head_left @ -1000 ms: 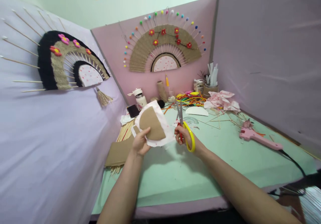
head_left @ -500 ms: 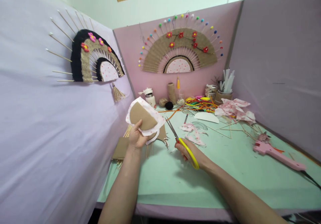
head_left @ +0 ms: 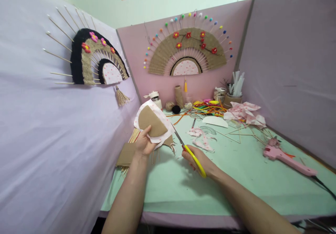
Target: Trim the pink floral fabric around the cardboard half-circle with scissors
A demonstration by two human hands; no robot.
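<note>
My left hand [head_left: 144, 145] holds up a brown cardboard half-disc backed by white fabric with pink dots [head_left: 151, 121], above the left part of the green table [head_left: 183, 188]. My right hand [head_left: 197, 158] grips yellow-handled scissors [head_left: 189, 151], whose blades point up and left and reach the fabric's lower right edge. Pink-dotted fabric scraps [head_left: 200, 138] lie on the table just right of the scissors.
A pink glue gun [head_left: 286, 157] with a black cord lies at the right. Bamboo sticks and cardboard [head_left: 128, 153] rest under my left hand. Cord, twine spools, a bottle, a cup of glue sticks [head_left: 235, 94] and crumpled fabric [head_left: 244, 113] crowd the back. Fans hang on the partitions.
The view swung left. My right hand turned the scissors from pointing up to pointing left at the fabric's edge, and my left hand raised the fabric piece slightly.
</note>
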